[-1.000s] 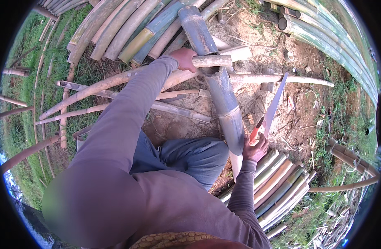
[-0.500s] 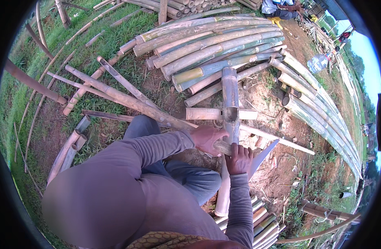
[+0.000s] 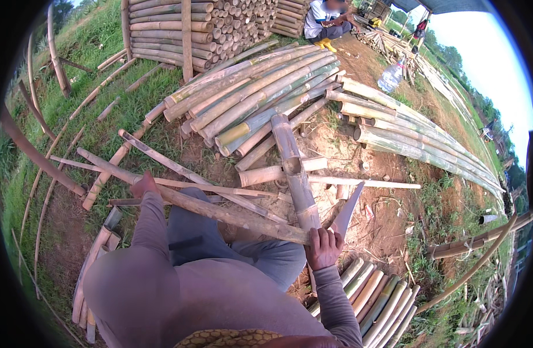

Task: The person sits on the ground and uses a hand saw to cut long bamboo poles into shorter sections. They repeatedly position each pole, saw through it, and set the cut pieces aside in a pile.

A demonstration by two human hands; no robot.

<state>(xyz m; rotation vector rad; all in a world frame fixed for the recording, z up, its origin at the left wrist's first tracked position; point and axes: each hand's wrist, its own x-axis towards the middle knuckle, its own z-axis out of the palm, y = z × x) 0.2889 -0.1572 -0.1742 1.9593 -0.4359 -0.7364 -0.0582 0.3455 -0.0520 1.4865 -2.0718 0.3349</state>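
An outdoor bamboo-working yard on bare brown earth (image 3: 388, 232) edged with green grass (image 3: 98, 98). Long green and tan bamboo poles (image 3: 260, 98) lie in loose heaps. A neat stack of cut tan bamboo lengths (image 3: 231, 20) stands at the far end. Thin split bamboo strips (image 3: 179, 185) are scattered about. Another person sits on the ground (image 3: 327, 17) near more piles, beneath an open sky.
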